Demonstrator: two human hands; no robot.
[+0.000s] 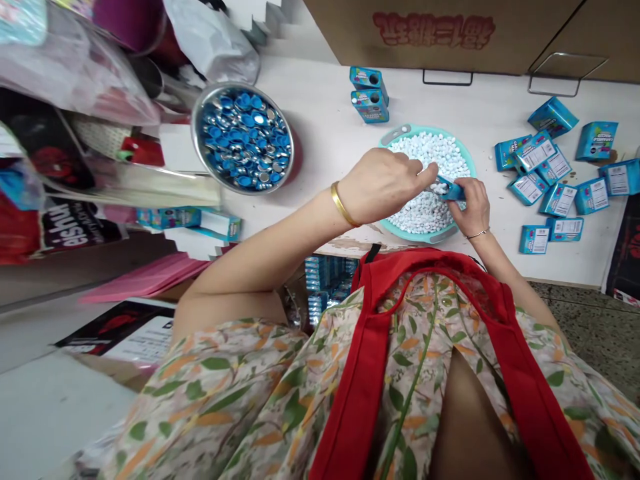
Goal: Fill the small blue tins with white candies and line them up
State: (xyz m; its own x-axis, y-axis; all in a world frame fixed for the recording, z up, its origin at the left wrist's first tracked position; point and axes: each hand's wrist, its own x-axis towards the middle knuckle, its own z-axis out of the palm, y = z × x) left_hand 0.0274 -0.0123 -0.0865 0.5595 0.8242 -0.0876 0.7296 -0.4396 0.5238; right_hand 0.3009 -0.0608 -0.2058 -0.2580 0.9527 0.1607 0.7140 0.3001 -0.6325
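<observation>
A turquoise basin [470,157] full of small white candies [417,148] stands on the table in front of me. Over its right side, my right hand [473,203] is closed round a small blue candy box [453,192]. My left hand [393,183], with a gold bangle at the wrist, is closed above the candies. Its fingertips meet the box and pinch what looks like a small scoop [440,187] with white pieces in it; the fingers partly hide it. Two blue boxes [370,105] with round holes in their tops stand behind the basin.
A steel bowl [200,143] of blue-and-silver caps [245,140] stands left. Several blue boxes [543,157] lie scattered at right. A cardboard carton [425,40] with wire handles borders the back. Bags and packaging crowd the left side. More blue packs [320,283] sit below the table edge.
</observation>
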